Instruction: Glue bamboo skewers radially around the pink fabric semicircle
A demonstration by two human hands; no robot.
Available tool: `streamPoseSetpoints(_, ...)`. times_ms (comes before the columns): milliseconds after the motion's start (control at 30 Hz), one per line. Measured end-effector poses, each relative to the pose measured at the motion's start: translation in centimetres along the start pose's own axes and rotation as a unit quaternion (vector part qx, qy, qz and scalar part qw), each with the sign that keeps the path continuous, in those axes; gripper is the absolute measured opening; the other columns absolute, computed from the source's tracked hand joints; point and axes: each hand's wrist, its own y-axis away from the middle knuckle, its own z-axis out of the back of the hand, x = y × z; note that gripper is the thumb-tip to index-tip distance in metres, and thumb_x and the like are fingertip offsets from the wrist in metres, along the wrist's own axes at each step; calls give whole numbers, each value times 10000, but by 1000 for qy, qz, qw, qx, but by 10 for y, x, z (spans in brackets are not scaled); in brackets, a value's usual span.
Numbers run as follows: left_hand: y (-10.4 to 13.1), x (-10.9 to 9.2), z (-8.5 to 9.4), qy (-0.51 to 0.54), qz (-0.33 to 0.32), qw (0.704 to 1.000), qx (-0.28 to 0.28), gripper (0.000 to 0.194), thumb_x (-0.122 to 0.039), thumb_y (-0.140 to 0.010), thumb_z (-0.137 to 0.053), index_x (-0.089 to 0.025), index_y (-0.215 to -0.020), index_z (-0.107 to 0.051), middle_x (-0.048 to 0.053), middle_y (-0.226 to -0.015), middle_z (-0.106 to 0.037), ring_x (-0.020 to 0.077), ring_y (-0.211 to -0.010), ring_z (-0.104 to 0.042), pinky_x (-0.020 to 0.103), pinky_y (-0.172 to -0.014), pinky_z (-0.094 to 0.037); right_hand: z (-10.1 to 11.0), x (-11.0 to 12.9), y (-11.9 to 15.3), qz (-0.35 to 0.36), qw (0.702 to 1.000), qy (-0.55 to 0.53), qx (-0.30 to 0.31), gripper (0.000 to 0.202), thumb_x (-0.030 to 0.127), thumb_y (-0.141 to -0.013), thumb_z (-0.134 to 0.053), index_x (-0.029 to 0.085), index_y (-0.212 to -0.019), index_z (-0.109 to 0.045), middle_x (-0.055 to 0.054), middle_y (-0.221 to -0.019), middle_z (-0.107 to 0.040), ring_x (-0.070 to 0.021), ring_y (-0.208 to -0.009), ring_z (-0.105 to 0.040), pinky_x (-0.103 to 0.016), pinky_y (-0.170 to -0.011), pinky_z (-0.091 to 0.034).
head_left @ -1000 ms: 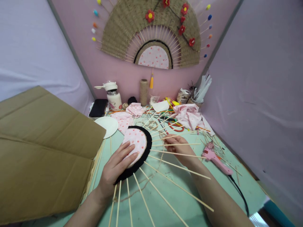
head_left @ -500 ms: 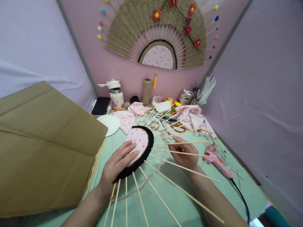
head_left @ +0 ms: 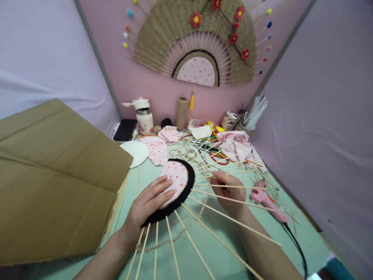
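Note:
A half-round base (head_left: 178,175) covered in pink dotted cloth has a black rim (head_left: 190,179), and thin wooden sticks (head_left: 221,212) fan out from it. My left hand (head_left: 150,202) grips the base, its fingers lying over the cloth and its thumb hidden. On the right, my right hand (head_left: 229,190) is closed among the sticks, its thumb and forefinger pinched at a thin twine (head_left: 204,204). The twine runs across the sticks down to a knot (head_left: 139,246) on the lowest ones.
Brown cardboard (head_left: 58,186) stands at the left. A pink glue gun (head_left: 269,204) with a black cord lies right. Behind are red-handled scissors (head_left: 218,158), cloth scraps (head_left: 234,144), a bottle (head_left: 145,121) and a phone (head_left: 125,130). A finished fan (head_left: 198,42) hangs on the wall.
The base with its sticks has shifted slightly right and turned a little, with my left hand still on it. My right hand has moved slightly right along with the twine.

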Motion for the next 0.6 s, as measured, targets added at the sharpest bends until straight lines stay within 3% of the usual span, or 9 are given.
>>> streamPoseSetpoints(467, 2, 2, -1, -3, -9, 1000, -3, 416, -431, -983, -417, -212, -1286, -600, 143, -1309, -617, 273, -1318, -492, 471, -1089, -416, 1, 1, 3, -2, 999, 38, -12, 282, 118, -830, -653, 270, -1067, -639, -21, -759, -754, -169, -600, -708, -269, -581, -555)
streamPoseSetpoints(600, 2, 2, -1, -2, -6, 1000, -2, 420, -434, -981, -421, -217, -1295, -596, 140, -1312, -616, 273, -1321, -488, 472, -1095, -409, 1, 0, 1, -1, 1000, 6, -7, 250, 130, -845, -650, 262, -1056, -635, -13, -723, -736, -161, -584, -690, -262, -547, -536)
